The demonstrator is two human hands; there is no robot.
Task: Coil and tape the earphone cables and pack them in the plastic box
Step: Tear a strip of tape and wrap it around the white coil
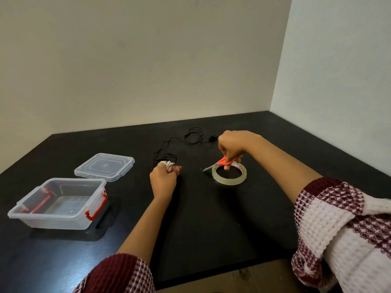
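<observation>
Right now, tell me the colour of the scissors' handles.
Orange-red; the head view shows the scissors held by the right hand over the tape roll.

On the table (211, 218), the plastic box (53, 223) is sitting at the near left, with its lid (104, 167) lying just behind it to the right. At centre, the left hand (163, 179) is holding the coiled earphone cable (168, 164), and the loose earphone cable (190, 136) is trailing behind it. To the right, the tape roll (220, 178) is lying flat, and the right hand (231, 148) is holding the scissors (220, 162) over its far rim.
</observation>
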